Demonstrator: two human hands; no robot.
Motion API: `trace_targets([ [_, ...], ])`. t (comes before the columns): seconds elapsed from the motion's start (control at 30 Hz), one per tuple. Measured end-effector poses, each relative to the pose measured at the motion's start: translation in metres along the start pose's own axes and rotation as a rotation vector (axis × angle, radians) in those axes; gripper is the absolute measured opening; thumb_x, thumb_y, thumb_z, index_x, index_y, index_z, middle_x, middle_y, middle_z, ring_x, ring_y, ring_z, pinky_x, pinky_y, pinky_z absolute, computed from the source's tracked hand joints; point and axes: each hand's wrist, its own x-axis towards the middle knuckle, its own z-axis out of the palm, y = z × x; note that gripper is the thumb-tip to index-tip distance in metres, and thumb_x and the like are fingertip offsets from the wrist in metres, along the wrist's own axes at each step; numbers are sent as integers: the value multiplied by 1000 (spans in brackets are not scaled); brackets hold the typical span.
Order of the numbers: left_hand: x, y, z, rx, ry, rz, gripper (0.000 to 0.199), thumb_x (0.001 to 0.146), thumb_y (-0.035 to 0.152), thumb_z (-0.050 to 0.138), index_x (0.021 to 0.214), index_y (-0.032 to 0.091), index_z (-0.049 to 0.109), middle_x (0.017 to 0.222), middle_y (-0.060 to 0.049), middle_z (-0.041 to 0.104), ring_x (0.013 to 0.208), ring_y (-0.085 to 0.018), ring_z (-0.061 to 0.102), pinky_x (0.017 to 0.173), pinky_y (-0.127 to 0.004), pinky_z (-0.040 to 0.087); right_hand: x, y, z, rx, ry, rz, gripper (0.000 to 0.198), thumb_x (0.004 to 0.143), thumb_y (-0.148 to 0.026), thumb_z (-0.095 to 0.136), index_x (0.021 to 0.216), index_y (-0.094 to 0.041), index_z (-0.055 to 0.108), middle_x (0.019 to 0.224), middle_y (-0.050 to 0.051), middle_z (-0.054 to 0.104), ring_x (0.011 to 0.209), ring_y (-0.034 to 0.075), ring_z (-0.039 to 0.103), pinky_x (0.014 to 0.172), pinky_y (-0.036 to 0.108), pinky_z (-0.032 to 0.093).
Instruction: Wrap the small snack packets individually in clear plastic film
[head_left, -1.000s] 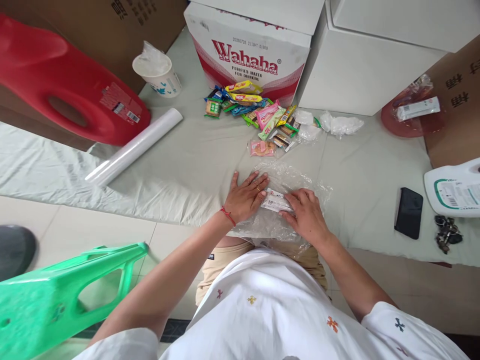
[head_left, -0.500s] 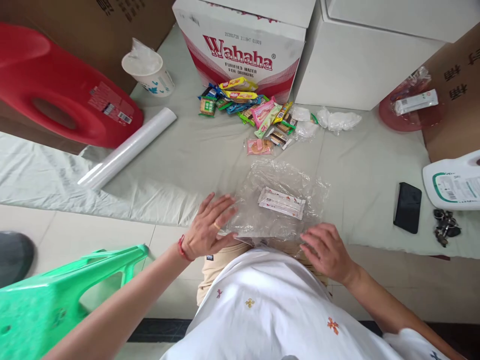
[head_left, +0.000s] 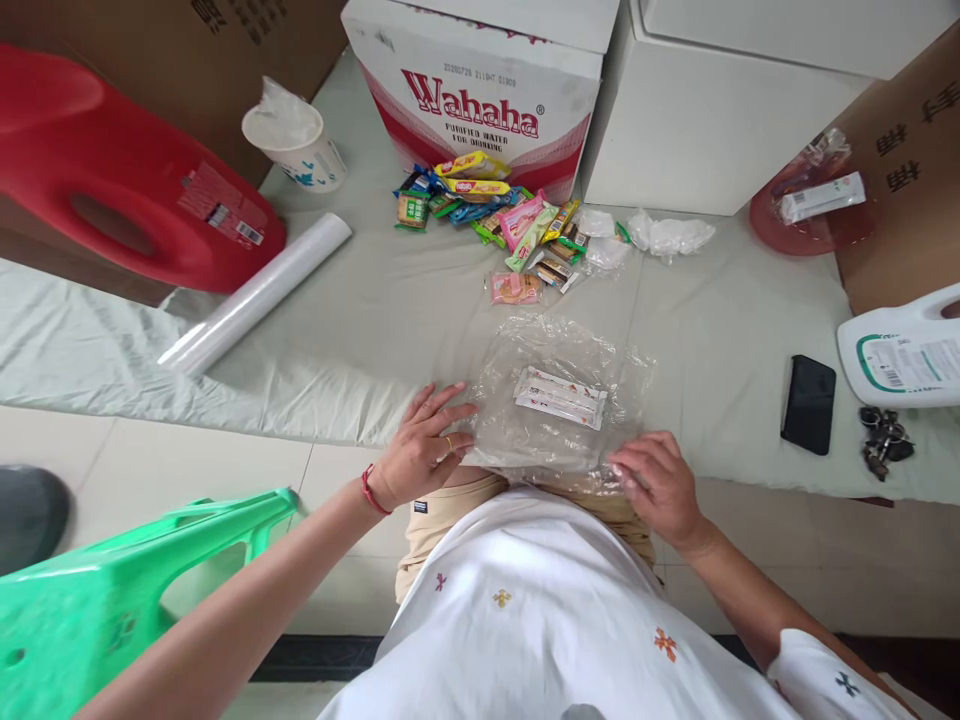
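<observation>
Head view shows a worktop [head_left: 720, 350] covered in pale grey-green cloth, with a thin, crinkled sheet of clear plastic film [head_left: 555, 345] spread at its near edge, in front of the person. Two slim white printed packets [head_left: 560, 398] lie side by side on the middle of the film, slanting slightly down to the right; neither hand touches them. At the film's near left edge is the left hand [head_left: 431, 448], palm down, its fingers stretched and slightly parted; whether they grip the film I cannot tell. The right hand [head_left: 660, 488] is narrow, thumb and fingertips drawn together on the film's near right corner.

Beyond the film, a pink-wrapped round biscuit [head_left: 515, 288] lies just in front of a heap of small, brightly coloured snack packs [head_left: 525, 222]. The heap sits before a white and red cardboard carton [head_left: 480, 110] marked "Wahaha", with crumpled white plastic wrappers [head_left: 670, 236] to its right. On the left, a long white shiny roll [head_left: 259, 295] lies diagonally near a large red plastic jug [head_left: 142, 180], and a white paper cup with blue print [head_left: 315, 165] stands farther back. On the right, a black phone [head_left: 808, 404] lies flat beside a bunch of dark keys [head_left: 885, 442].
</observation>
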Motion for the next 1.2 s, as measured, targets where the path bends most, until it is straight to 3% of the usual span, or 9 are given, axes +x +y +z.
trace_targets([
  [0.17,31,-1,-16,-137,-32,-106,19,93,24,57,87,29,75,118,-2,78,146,-27,50,128,-60,24,25,11,-18,268,52,248,12,99,-31,61,96,-25,72,83,4,69,82,21,60,75,36,52],
  [0.3,67,-8,-23,-316,-5,-263,21,94,39,57,91,26,74,104,-4,80,121,-25,68,125,-54,33,35,23,-17,384,64,468,26,98,-45,60,90,-23,71,79,1,65,73,17,58,70,30,49],
  [0.47,106,-26,-5,-504,97,-582,35,86,53,65,92,20,73,92,-7,78,86,-22,70,88,-38,57,50,38,-10,408,75,638,39,94,-57,61,81,-21,67,70,-1,61,65,14,54,62,27,44],
  [0.6,127,-44,15,-480,146,-687,31,82,46,67,94,19,72,82,-4,72,76,-19,64,77,-34,55,55,54,-3,180,29,604,36,94,-55,59,83,-22,68,73,1,64,69,17,56,63,29,44],
  [0.73,135,-51,12,-160,351,-678,27,80,32,69,103,20,69,101,-8,68,99,-25,64,94,-42,53,54,64,-4,-132,16,531,28,95,-46,57,99,-22,70,88,6,68,85,24,61,71,35,46],
  [0.9,123,-9,-17,201,742,-543,21,94,27,56,110,20,66,117,-14,62,122,-30,58,109,-52,45,84,72,-17,-246,113,382,23,100,-36,51,104,-22,69,97,10,67,96,28,57,85,42,49],
  [0.97,115,22,-18,199,600,-383,20,98,28,51,110,23,67,113,-11,66,122,-30,60,107,-53,45,108,74,-15,-254,67,300,26,101,-34,49,111,-21,69,107,12,68,103,30,55,92,44,47],
  [1.07,109,61,0,80,118,-68,28,100,29,49,119,29,70,115,-6,74,118,-27,66,104,-49,45,148,77,3,-255,-88,225,36,101,-35,51,128,-15,65,124,17,65,113,33,51,98,46,45],
  [1.2,115,76,30,67,-96,-90,38,103,25,43,133,26,67,132,-6,73,126,-26,63,103,-46,41,185,80,34,-258,-259,235,31,94,-37,62,114,-15,70,109,17,67,110,35,51,94,48,44],
])
